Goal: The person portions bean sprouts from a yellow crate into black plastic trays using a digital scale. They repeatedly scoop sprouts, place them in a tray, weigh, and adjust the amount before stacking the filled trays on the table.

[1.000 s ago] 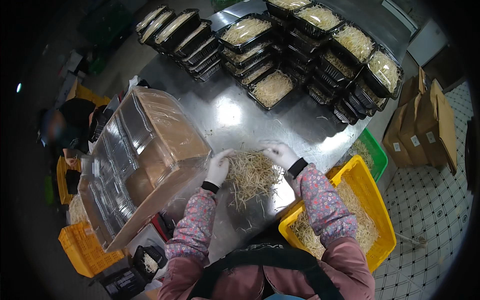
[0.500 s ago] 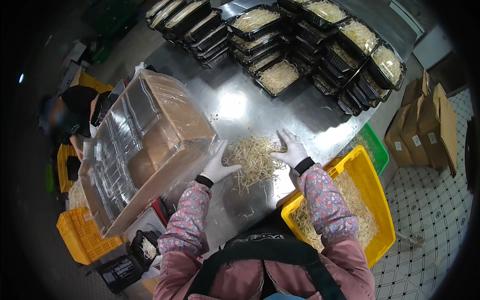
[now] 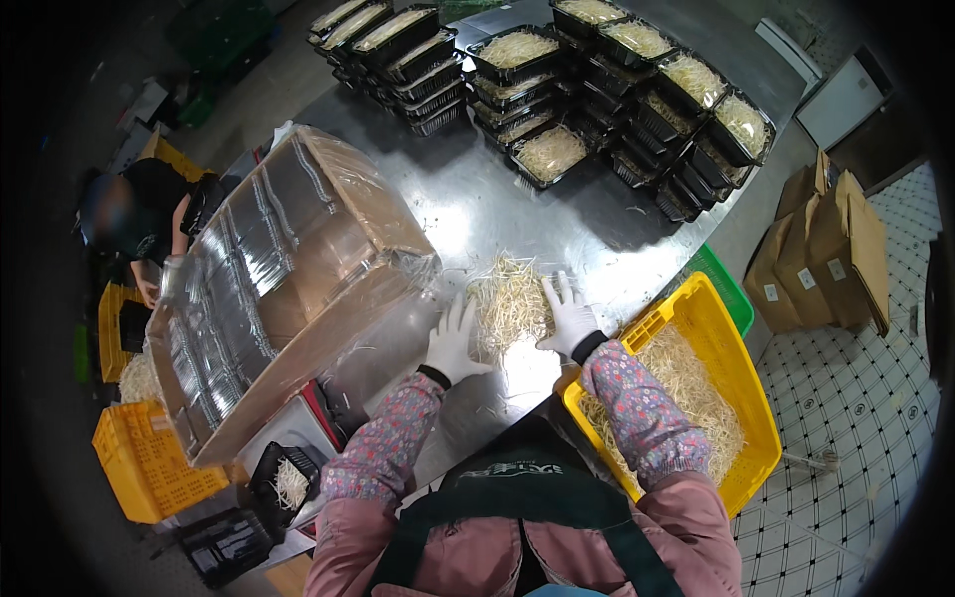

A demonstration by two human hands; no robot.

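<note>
- Head view: a loose pile of pale bean sprouts [image 3: 509, 303] is seen on the steel worktop [image 3: 468, 214], directly ahead of the person and between the two gloved hands.
- The left hand [image 3: 455, 340] is laid flat with fingers spread wide at the pile's left lower edge; nothing is gripped in it, and its fingertips touch or nearly touch the outermost strands.
- The right hand [image 3: 569, 316] is likewise spread wide and flat, pressed against the pile's right edge; nothing is held.
- The pile lies up and to the right of the left hand and to the left of the right hand. The right hand is set slightly further up the worktop than the left and seems the closer of the two to the bulk of the sprouts.
- The pile's long axis runs away from the person, from near the hands toward the far side of the worktop; it is narrower across than along.
- The sprouts appear thin, tangled and cream-white, with stray strands scattered on the steel around the heap.
- A yellow crate [image 3: 731, 348] holding more sprouts is set just beside the right forearm, at the worktop's right edge.
- A large cardboard box wrapped in clear film [image 3: 284, 274] is seen lying to the left of the pile, near the left hand but apart from it.
- Stacked black trays [image 3: 617, 75], many filled with sprouts, are ranged along the far side, well apart from the hands.
</note>
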